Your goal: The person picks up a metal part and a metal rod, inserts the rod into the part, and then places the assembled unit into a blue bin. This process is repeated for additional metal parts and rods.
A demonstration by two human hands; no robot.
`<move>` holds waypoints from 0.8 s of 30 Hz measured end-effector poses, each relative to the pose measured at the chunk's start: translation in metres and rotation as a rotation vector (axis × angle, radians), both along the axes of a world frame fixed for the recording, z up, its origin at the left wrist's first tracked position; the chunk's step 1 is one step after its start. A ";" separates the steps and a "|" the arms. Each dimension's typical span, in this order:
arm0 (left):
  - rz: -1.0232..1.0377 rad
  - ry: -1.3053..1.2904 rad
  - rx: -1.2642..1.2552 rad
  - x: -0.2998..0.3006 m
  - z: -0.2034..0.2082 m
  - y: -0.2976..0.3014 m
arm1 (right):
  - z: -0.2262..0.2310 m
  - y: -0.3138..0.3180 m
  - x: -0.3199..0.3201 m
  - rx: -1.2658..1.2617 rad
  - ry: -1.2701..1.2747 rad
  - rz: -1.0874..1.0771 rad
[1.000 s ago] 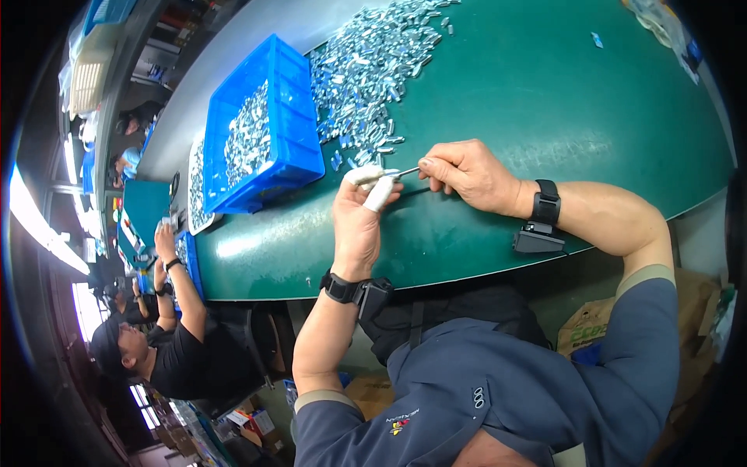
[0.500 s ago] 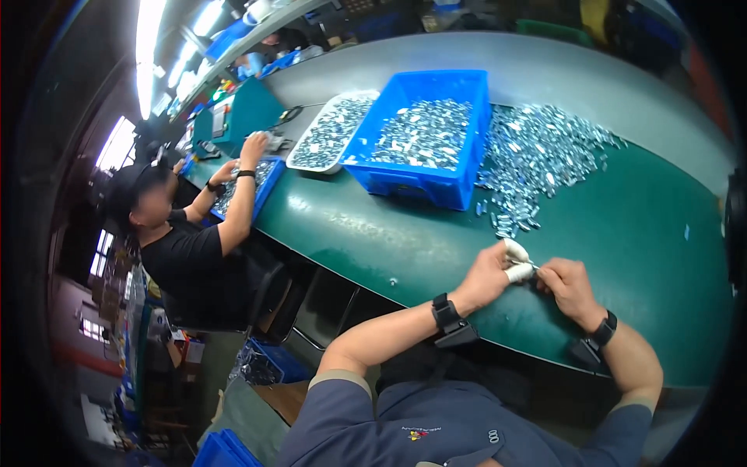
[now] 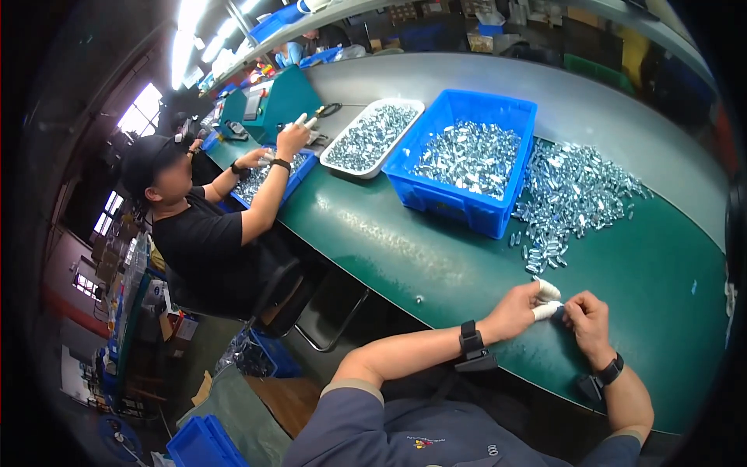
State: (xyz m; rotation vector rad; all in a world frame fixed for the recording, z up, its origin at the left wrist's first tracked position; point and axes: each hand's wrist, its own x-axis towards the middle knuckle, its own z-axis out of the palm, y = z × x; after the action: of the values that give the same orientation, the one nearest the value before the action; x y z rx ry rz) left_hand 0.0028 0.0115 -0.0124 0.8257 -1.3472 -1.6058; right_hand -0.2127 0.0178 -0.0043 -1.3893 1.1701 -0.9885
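My left hand (image 3: 513,313), with white covers on its thumb and forefinger, pinches a small shiny metal part (image 3: 557,308) above the near part of the green table. From the other side, my right hand (image 3: 587,321) meets it with curled fingers closed on the same spot. Most of that part is hidden by fingertips. Just beyond my hands, a loose pile of small silvery metal parts (image 3: 576,191) spreads over the tabletop. Beside the pile stands a blue plastic crate (image 3: 447,201) filled with similar parts.
Left of the crate is a white tray (image 3: 352,171) of the same parts. A co-worker (image 3: 198,198) sits at left, hands over a blue tray (image 3: 299,180). Green machine housings (image 3: 284,101) stand behind. A grey wall backs the green table (image 3: 373,249); a single part (image 3: 419,299) lies near its front edge.
The view has shifted, so everything sits lower and further right. My hands stay together in the same pinch. The co-worker's far hand is now raised with fingers extended.
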 end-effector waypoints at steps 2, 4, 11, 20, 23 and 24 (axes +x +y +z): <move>-0.007 -0.017 -0.002 0.000 -0.001 0.003 | -0.001 0.002 -0.005 0.013 0.025 0.039; -0.020 -0.039 0.023 0.001 0.000 0.003 | 0.001 0.001 -0.005 0.011 0.033 0.058; -0.032 0.003 0.105 0.001 0.000 -0.002 | 0.001 0.001 0.003 -0.045 -0.068 0.000; -0.030 -0.001 0.074 0.004 0.002 -0.002 | 0.001 -0.002 -0.005 -0.061 0.058 0.084; -0.022 -0.002 0.092 0.003 0.001 0.001 | 0.001 -0.001 -0.006 -0.009 0.049 0.079; -0.018 -0.004 0.099 0.003 0.001 0.000 | 0.002 -0.001 -0.005 -0.010 0.049 0.082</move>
State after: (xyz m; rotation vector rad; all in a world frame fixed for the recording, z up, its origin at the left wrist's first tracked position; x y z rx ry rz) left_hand 0.0059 0.0117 -0.0119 0.8786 -1.2894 -1.6969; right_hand -0.2178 0.0166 -0.0027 -1.4649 1.1358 -0.9079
